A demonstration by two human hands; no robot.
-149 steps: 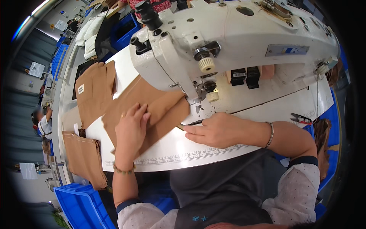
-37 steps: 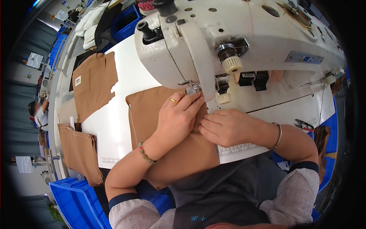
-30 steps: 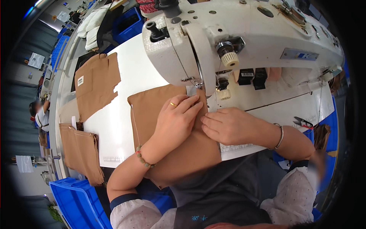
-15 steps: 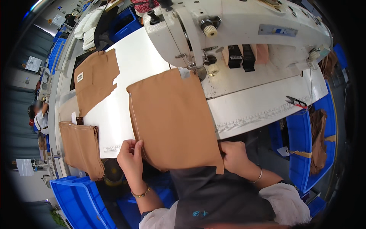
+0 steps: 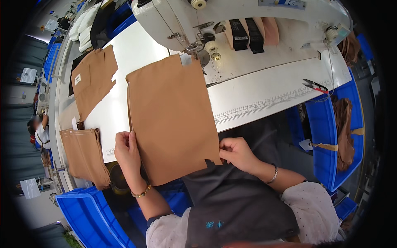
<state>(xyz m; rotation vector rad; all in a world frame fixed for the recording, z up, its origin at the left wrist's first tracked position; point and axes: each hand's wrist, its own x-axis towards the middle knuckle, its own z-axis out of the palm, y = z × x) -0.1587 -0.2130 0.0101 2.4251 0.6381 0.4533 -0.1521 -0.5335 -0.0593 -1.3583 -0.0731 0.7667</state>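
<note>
Cloth [image 5: 173, 120] between left and right fingers [image 5: 132, 139] [image 5: 232, 142]

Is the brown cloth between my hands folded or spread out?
Spread out: the brown cloth shows a broad face, left hand and right hand at opposite edges.

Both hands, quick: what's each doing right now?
Left hand: closed, pinching brown cloth at its left edge.
Right hand: closed, pinching the cloth's right edge.

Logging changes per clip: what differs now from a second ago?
The left hand and right hand drew back from beside the machine: the left now pinches the cloth by its left edge, the right holds its right edge near the lower corner. The cloth's top stayed by the machine; the snips and stack stayed put.
</note>
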